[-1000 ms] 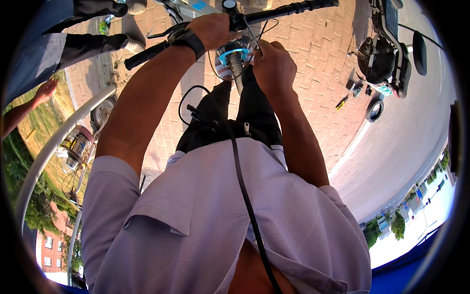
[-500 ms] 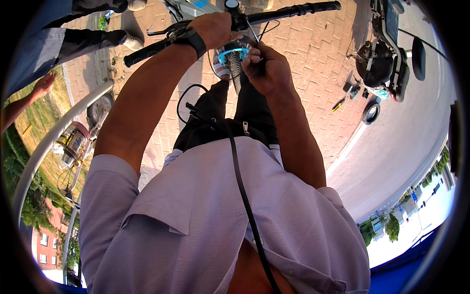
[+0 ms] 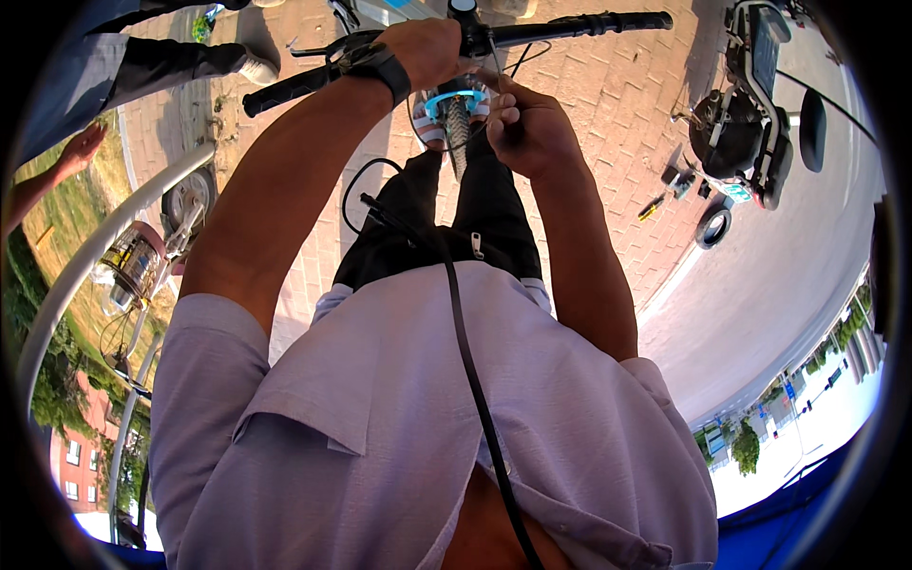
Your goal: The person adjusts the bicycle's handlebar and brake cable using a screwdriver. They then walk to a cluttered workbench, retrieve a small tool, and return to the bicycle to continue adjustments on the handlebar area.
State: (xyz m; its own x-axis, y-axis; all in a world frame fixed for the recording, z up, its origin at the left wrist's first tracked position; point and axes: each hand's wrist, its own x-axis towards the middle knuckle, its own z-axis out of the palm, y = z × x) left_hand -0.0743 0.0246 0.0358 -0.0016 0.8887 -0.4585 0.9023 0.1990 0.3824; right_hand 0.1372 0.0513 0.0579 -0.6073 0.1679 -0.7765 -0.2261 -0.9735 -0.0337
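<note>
A black cord (image 3: 465,347) runs down my shirt (image 3: 380,370). My right hand (image 3: 530,131) has its fingers curled at the end of a thin rod (image 3: 495,59); I cannot tell whether they clamp it. My left hand (image 3: 426,52) lies over the handlebar (image 3: 594,25), fingertips hidden, closure undetermined. The handlebar sits crosswise above the front wheel (image 3: 458,133). Farther right: a tire (image 3: 702,234) near a scooter (image 3: 731,133).

a head-worn fisheye looks down from above.
</note>
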